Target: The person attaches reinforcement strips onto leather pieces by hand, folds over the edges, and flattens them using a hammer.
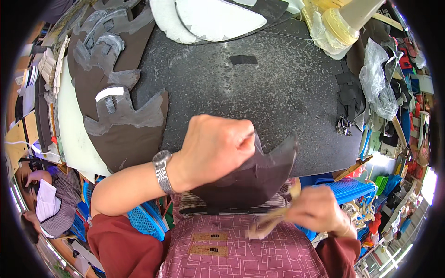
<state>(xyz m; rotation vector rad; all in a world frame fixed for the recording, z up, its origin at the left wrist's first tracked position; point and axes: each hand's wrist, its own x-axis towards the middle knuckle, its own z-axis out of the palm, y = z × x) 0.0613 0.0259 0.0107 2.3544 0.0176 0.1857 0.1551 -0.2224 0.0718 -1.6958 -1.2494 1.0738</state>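
Observation:
My left hand point(218, 141), with a metal watch on its wrist, is closed in a fist above the near edge of the black work surface. It grips the top edge of a dark brown cut piece point(250, 183) of sheet material, which hangs down in front of my apron. The piece has a notched upper edge with a pointed tip. To the right, my right hand point(316, 208) is closed around a pale yellowish, stick-like thing point(269, 223), smeared by motion. Its exact kind cannot be made out.
Overlapping brown pieces point(125, 150) with grey patches lie at the left. A small black strip point(243, 60) rests mid-surface. White shaped pieces point(218, 18) lie at the back. A yellow-crusted container point(336, 30) stands far right, near black scraps point(348, 90). Another person point(58, 199) is at the left.

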